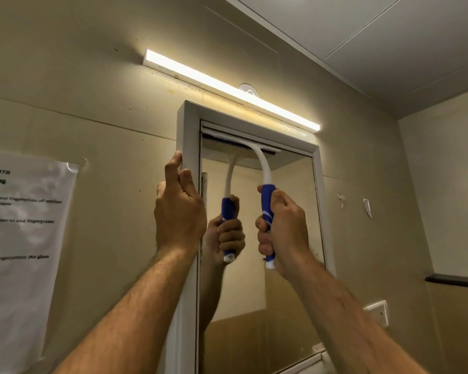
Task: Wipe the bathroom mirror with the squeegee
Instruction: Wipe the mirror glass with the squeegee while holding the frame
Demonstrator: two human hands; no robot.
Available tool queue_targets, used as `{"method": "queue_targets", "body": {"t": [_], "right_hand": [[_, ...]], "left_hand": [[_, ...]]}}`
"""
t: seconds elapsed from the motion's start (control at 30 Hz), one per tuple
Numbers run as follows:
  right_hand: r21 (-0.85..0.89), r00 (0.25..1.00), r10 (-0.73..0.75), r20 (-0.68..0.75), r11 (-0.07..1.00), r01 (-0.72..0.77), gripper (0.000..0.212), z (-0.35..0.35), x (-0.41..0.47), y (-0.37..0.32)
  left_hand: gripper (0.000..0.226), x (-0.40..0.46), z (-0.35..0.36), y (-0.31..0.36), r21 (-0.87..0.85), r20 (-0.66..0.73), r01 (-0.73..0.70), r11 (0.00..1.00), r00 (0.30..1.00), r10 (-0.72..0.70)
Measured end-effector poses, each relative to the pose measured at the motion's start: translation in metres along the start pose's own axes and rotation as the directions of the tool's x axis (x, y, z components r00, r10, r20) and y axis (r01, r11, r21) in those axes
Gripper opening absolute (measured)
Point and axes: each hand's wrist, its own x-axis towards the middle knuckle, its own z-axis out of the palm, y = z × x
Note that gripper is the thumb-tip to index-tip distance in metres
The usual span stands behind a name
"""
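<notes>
The bathroom mirror (287, 238) hangs in a white frame (189, 122) on the beige wall. My right hand (281, 228) grips the blue handle of a white squeegee (264, 168). Its blade lies flat against the glass along the mirror's top edge, on the left side. My left hand (179, 211) holds the frame's left edge, fingertips on its outer side. The glass reflects the squeegee and my hand.
A lit strip lamp (227, 89) is mounted just above the frame. A printed sheet (25, 225) is taped to the wall at the left. On the right wall are a white switch plate (378, 311) and a dark ledge (454, 279).
</notes>
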Motion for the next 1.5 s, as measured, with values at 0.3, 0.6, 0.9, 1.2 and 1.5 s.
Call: {"method": "queue_targets", "body": {"t": [0.3, 0.6, 0.9, 1.2, 1.5], "right_hand": [[-0.088, 0.999, 0.026, -0.02, 0.996, -0.028, 0.032, -0.031, -0.04, 0.04], [-0.104, 1.0, 0.008, -0.019, 0.995, -0.01, 0.035, -0.034, -0.047, 0.034], [-0.105, 0.998, 0.046, -0.041, 0.993, -0.05, 0.034, -0.034, -0.071, 0.063], [-0.032, 0.992, 0.064, 0.105, 0.998, -0.061, 0.034, -0.03, -0.051, 0.033], [-0.135, 0.996, 0.092, -0.015, 0.986, -0.093, 0.034, -0.04, -0.09, 0.066]], "left_hand": [[0.041, -0.003, -0.001, 0.0, 0.005, -0.014, 0.015, 1.0, 1.0, -0.015], [0.037, -0.006, -0.005, 0.001, -0.063, 0.038, 0.087, 0.994, 0.996, -0.084], [0.039, -0.012, -0.006, -0.003, -0.045, 0.043, 0.084, 0.995, 0.996, -0.082], [0.042, -0.014, -0.011, -0.001, -0.028, 0.041, 0.076, 0.997, 0.996, -0.075], [0.042, -0.012, -0.012, -0.003, -0.101, 0.097, 0.103, 0.99, 0.991, -0.093]]}}
